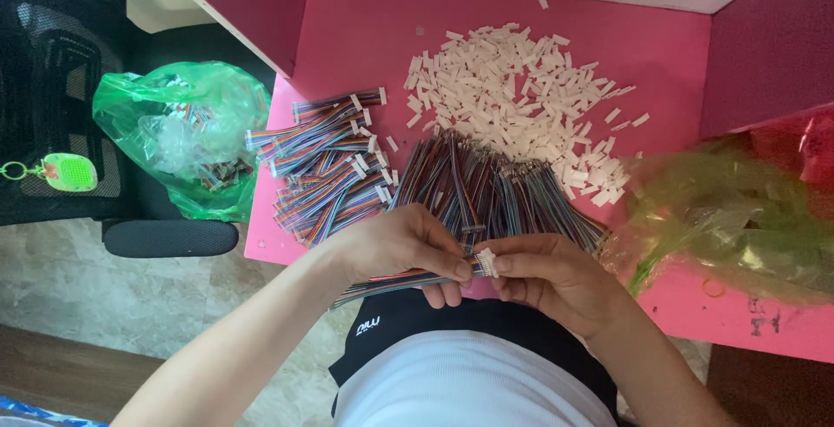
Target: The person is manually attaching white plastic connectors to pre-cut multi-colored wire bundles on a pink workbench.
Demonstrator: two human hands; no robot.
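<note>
Head cam looking straight down at someone sat at a pink table (365, 27), both hands just off its near edge, over their lap. Left hand (404, 244) is curled over a rainbow ribbon cable (382, 282), thumb and fingers pinched together near the cable's end, with the rest of the cable trailing out to the left under the wrist. Right hand (547, 275) comes in from the other side, fingers closed, pinching a small white connector housing (486, 262) right at the cable's tip. The two hands are basically touching at the fingertips.

If you ask me, the trick for seating it well is gripping the wires close to the end so they stay flat and in order, and pushing the housing on square rather than at an angle. I can't tell from here whether it's fully on.

Both wrists sit low, forearms angling in from the bottom corners, elbows out wide.

On the table: a heap of loose white housings (512, 97), a fan of unfinished wire bundles (495, 192), and a stack of finished cables (326, 166) off to the left. A green plastic bag (174, 132) sits on a black chair (169, 238) beside the table.
</note>
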